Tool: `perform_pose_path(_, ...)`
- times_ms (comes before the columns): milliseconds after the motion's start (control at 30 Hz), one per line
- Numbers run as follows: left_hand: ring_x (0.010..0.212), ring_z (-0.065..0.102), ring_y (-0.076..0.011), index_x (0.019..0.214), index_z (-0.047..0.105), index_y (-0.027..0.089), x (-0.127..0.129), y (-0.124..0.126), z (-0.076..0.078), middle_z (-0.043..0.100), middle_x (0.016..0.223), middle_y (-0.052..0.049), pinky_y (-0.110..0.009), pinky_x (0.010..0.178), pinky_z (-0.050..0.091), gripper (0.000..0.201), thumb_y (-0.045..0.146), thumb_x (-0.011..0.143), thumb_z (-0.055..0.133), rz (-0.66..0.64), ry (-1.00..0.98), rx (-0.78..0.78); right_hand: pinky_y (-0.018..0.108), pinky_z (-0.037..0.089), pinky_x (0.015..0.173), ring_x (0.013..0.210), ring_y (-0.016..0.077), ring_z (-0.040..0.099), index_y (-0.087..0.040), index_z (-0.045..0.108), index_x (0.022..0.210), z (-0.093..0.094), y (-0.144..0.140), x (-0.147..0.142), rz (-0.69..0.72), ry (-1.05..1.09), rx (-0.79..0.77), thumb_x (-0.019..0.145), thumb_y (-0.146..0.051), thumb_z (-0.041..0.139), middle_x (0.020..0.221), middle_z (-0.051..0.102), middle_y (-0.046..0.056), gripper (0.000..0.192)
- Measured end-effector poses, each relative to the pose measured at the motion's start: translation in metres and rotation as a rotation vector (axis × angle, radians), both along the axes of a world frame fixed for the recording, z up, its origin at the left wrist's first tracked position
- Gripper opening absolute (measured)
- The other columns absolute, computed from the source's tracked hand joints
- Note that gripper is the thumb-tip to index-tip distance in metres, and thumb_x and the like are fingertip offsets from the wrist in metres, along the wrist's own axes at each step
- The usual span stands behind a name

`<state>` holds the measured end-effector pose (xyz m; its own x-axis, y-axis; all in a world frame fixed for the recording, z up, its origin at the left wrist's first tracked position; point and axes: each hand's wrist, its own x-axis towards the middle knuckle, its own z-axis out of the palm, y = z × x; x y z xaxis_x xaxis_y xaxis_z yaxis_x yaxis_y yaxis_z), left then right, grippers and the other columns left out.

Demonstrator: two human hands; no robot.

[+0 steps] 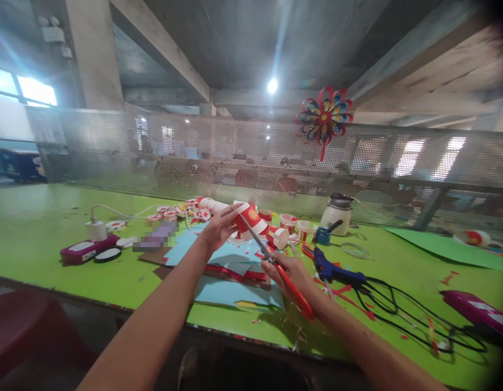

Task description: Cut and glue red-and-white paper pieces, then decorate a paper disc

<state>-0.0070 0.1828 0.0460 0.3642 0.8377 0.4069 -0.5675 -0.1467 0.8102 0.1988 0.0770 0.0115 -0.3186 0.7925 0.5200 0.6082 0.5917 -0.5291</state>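
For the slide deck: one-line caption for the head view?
Left hand holds a red-and-white paper cup while right hand cuts it with red-handled scissors over a green table.

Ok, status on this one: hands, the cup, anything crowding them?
Left hand holds paper cup. Right hand works red scissors, blades at cup. Glue gun close by right.

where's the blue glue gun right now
The blue glue gun lies on the green table, just right of the right hand holding red-handled scissors.
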Motion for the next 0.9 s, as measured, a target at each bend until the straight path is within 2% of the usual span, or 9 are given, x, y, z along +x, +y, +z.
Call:
perform_pose_path(300,0.091,0.061,-0.0147,0.105,0.064,0.018,-0.008,0.006,0.0,0.068,0.1,-0.004,-0.024,0.076,0.047,0.031,0.032,0.078,0.066,0.048,-0.071,0.053,0.025,0.037,0.055,0.058,0.0157,0.05,-0.019,0.063,0.084,-0.001,0.005,0.003,0.004,-0.035,-0.018,0.088,-0.05,0.045,0.061,0.054,-0.001,0.036)
perform_pose_path(500,0.082,0.062,-0.0137,0.102,0.064,0.016,-0.011,0.01,0.0,0.068,0.093,-0.004,-0.024,0.072,0.047,0.036,0.035,0.072,0.071,0.086,-0.045,0.063,0.024,0.033,0.051,0.054,0.0123,0.044,-0.02,0.05,0.065,0.008,-0.003,0.0,0.045,0.006,-0.114,0.09,-0.05,0.041,0.057,0.045,-0.003,0.04)
perform_pose_path(567,0.085,0.062,-0.0134,0.105,0.063,0.016,-0.012,0.01,-0.001,0.067,0.098,-0.005,-0.022,0.073,0.047,0.038,0.034,0.072,0.07,0.082,-0.019,0.05,0.024,0.033,0.05,0.053,0.0119,0.044,-0.02,0.048,0.064,0.009,-0.003,0.001,0.044,0.005,-0.127,0.09,-0.051,0.04,0.057,0.045,-0.003,0.041)
perform_pose_path(667,0.09,0.061,-0.0144,0.11,0.061,0.018,-0.017,0.011,-0.001,0.066,0.104,-0.005,-0.022,0.074,0.047,0.04,0.033,0.074,0.069,0.063,0.076,0.062,0.024,0.034,0.049,0.051,0.0121,0.045,-0.019,0.054,0.071,0.009,-0.001,0.004,0.046,0.017,-0.136,0.089,-0.052,0.04,0.055,0.045,-0.003,0.04)
perform_pose_path(767,0.089,0.062,-0.0159,0.102,0.064,0.015,-0.023,0.013,-0.001,0.066,0.101,-0.007,-0.024,0.075,0.048,0.032,0.032,0.075,0.068,0.028,0.178,0.114,0.024,0.037,0.049,0.048,0.0121,0.047,-0.018,0.057,0.078,0.01,0.003,0.009,0.069,0.049,-0.177,0.088,-0.055,0.041,0.052,0.045,-0.004,0.041)
perform_pose_path(900,0.086,0.061,-0.0162,0.107,0.059,0.014,-0.032,0.015,0.0,0.064,0.104,-0.01,-0.027,0.076,0.05,0.035,0.026,0.075,0.068,-0.053,0.251,0.153,0.024,0.037,0.048,0.048,0.0119,0.048,-0.019,0.052,0.068,0.018,0.003,0.016,0.096,0.013,-0.27,0.087,-0.06,0.04,0.051,0.045,-0.004,0.047)
